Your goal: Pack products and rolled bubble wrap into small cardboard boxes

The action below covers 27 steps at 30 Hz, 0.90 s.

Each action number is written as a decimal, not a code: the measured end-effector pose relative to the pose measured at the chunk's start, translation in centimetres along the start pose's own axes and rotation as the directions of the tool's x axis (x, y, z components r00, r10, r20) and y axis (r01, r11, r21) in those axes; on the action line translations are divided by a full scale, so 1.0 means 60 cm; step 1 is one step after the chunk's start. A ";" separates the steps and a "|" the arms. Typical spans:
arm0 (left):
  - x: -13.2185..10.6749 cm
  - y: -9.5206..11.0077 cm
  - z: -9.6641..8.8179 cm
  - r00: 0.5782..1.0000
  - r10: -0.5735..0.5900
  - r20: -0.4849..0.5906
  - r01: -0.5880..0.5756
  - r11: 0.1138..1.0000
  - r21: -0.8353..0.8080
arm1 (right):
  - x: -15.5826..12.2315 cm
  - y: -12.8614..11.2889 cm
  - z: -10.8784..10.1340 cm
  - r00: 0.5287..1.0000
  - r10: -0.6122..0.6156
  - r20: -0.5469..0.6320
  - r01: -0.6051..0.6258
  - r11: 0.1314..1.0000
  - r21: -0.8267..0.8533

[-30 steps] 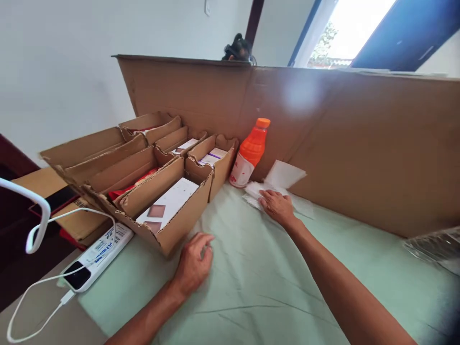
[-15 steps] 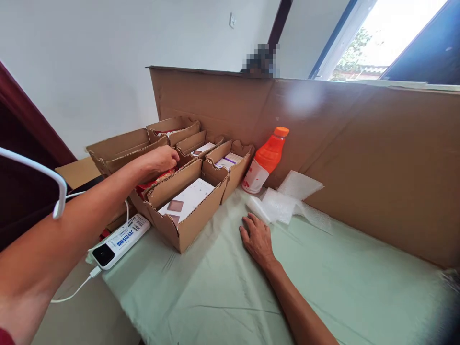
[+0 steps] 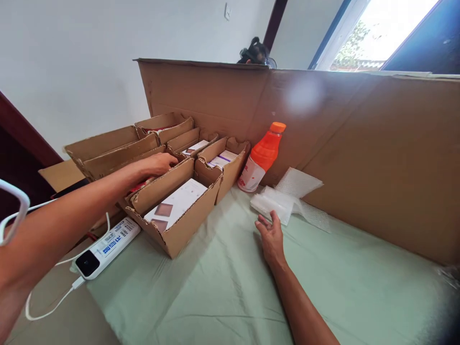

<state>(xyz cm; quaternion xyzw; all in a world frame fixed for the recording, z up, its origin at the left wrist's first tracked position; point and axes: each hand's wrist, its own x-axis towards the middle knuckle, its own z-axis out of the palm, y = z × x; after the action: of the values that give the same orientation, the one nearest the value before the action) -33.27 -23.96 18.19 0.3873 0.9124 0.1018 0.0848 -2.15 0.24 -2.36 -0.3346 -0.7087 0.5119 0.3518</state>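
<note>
Now, centre-left, the left hand (image 3: 160,164) dips into 1 cardboard bin (image 3: 177,154), grip impossible to tell; lower centre, the right hand (image 3: 272,239), uncurled and empty, nears bubble wrap (image 3: 275,202).

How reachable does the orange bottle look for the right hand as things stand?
Probably yes: the right hand looks empty, and only low-lying translucent wrap sits near its path to the orange bottle.
</note>
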 end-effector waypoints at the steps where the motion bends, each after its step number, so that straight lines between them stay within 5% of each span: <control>1: -0.007 -0.004 -0.004 1.000 0.001 0.018 -0.001 1.000 -0.005 | 0.004 -0.004 -0.005 0.999 0.029 0.015 -0.029 0.999 0.027; 5: -0.023 -0.008 -0.001 0.995 -0.035 0.096 0.038 0.999 -0.031 | 0.016 -0.025 -0.018 0.991 0.106 0.079 -0.106 0.994 -0.011; 10: -0.030 0.012 0.007 0.993 -0.104 0.051 0.108 0.991 -0.075 | 0.017 -0.034 -0.021 0.991 0.096 0.093 -0.094 0.995 -0.023; 13: -0.058 0.018 -0.026 0.980 -0.168 -0.105 0.155 0.980 -0.123 | 0.006 -0.033 -0.021 0.995 0.050 0.090 -0.051 0.999 0.010; 16: -0.108 0.027 -0.081 0.906 -0.240 -0.350 0.172 0.962 -0.213 | -0.010 -0.051 -0.020 0.997 0.016 0.071 -0.019 0.999 0.042; 19: -0.162 0.069 -0.116 0.807 -0.204 -0.554 -0.087 0.887 -0.454 | -0.030 -0.117 -0.013 0.997 -0.051 0.066 0.046 0.996 0.072; 22: -0.196 0.149 -0.096 0.769 0.022 -0.639 -0.512 0.619 -0.595 | -0.059 -0.227 0.005 0.952 -0.283 0.117 0.255 0.944 0.207; 25: -0.201 0.224 -0.042 0.811 0.255 -0.527 -0.579 0.482 -0.658 | -0.081 -0.318 0.025 0.864 -0.456 0.215 0.373 0.865 0.337; 27: -0.192 0.241 -0.021 0.817 0.353 -0.456 -0.575 0.447 -0.685 | -0.073 -0.340 0.027 0.854 -0.466 0.232 0.390 0.868 0.307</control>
<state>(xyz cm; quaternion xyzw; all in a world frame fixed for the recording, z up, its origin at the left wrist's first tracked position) -15.71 -22.62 23.91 0.5270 0.6258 0.5656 0.1035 -3.52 -9.37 16.16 -0.0390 -0.7404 0.5494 0.3854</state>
